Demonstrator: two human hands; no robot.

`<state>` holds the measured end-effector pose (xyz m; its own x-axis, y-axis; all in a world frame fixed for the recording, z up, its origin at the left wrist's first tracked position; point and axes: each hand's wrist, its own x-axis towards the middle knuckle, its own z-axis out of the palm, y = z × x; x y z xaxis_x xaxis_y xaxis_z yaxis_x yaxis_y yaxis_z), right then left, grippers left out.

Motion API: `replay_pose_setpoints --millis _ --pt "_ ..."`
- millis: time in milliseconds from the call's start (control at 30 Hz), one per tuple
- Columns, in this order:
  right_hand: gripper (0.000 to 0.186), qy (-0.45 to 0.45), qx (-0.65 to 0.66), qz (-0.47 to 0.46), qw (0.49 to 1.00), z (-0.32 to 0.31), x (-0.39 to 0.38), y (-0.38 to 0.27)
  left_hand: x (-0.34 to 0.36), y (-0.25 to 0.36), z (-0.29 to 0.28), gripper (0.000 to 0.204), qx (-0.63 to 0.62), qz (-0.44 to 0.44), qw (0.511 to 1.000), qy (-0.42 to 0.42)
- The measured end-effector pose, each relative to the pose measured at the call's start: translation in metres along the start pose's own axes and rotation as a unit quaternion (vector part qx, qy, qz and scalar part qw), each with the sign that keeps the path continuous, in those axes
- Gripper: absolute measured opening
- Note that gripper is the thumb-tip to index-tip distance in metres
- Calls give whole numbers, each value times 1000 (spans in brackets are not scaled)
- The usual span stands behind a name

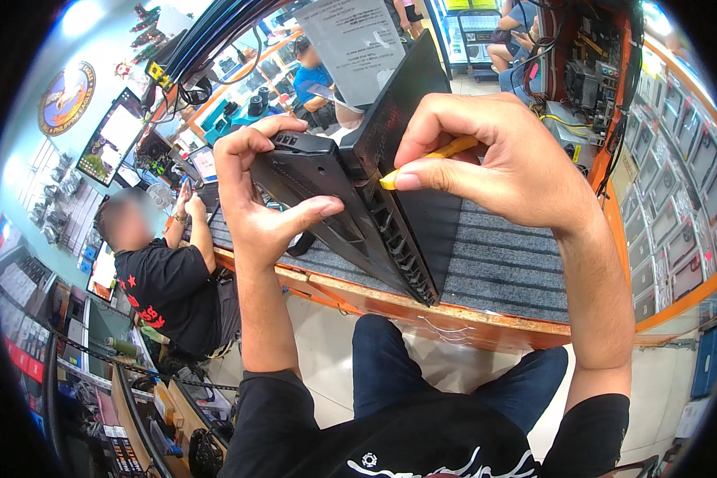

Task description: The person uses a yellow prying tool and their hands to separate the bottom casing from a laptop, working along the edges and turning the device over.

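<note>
A black laptop [315, 187] stands tilted on its edge on a grey ribbed mat [506, 267], its lid [430, 111] swung open away from the base. Vent slots run along the base's rear edge, which faces up toward me. My left hand [251, 187] grips the base at its upper corner, with fingers behind and the thumb on the near face. Pinched between the thumb and fingers of my right hand [506, 163] is a yellow pry tool [456, 146]. Its tip touches or nearly touches the seam beside the hinge; exact contact is hard to tell.
The bench's orange wooden edge [338, 293] runs in front of my knees. A person in a black shirt [171, 279] sits at the left. Cables [215, 60] hang at upper left, and a printed sheet [350, 48] stands behind the laptop. Glass shelves with boxes [673, 207] line the right.
</note>
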<state>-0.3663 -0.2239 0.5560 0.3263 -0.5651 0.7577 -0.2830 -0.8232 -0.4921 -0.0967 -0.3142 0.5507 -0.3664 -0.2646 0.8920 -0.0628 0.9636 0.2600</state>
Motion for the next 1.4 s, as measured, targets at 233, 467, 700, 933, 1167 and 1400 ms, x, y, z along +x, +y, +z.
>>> replay_pose_setpoints --millis 233,467,700,933,1167,1400 --pt "12 -35 -16 26 999 -3 2 -3 2 -1 -6 91 21 12 999 -40" --pt "17 -29 20 6 999 -1 4 8 4 2 -8 90 31 5 999 -40" --pt "12 -68 -67 28 995 -10 8 -6 3 -1 -4 89 7 1 999 -38" --pt "12 -45 -48 31 997 -3 4 -6 2 2 -7 70 -12 -27 999 -23" --pt "14 -4 -106 71 992 3 -1 -29 1 5 -1 51 -67 -58 996 -1" --pt "12 27 -162 46 985 12 -5 -32 1 4 1 47 -107 -53 993 10"
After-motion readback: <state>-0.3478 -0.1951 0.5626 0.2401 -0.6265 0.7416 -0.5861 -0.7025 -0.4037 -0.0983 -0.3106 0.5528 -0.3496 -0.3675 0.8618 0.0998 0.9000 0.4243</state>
